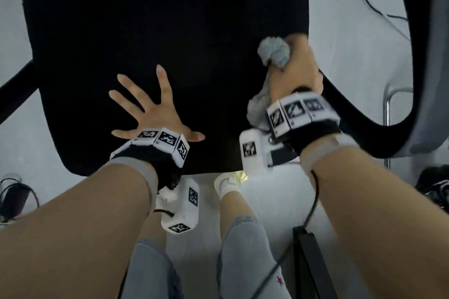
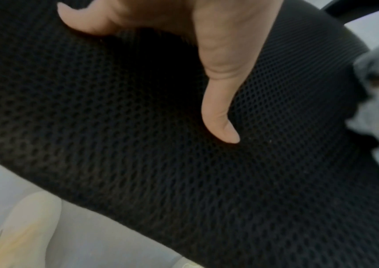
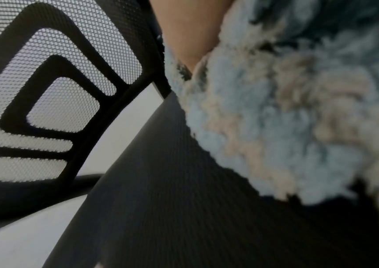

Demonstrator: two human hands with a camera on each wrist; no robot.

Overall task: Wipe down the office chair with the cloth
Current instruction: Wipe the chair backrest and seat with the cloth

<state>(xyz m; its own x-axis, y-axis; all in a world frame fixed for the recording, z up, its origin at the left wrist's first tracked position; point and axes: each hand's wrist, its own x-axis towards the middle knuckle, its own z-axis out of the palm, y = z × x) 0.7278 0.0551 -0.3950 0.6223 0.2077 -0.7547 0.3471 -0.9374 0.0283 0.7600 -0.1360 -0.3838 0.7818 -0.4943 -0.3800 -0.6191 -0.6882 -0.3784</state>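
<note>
so around the edges there's a pale floor [image 1: 267, 201] everywhere, with a thin black cable [image 1: 379, 7] looping across it at the top right. A chrome tube frame [image 1: 388, 109] pokes up at the right edge, can't tell what it belongs to. Bottom left corner has a dark thing with cords [image 1: 14, 194] bundled around it, and far right there's a dark heap [image 1: 435, 184], too blurry to call. A black bar [image 1: 313, 264] stands on the floor near the bottom. Person's wearing grey jeans [image 1: 243, 250] and a white shoe [image 1: 228, 183]
</note>
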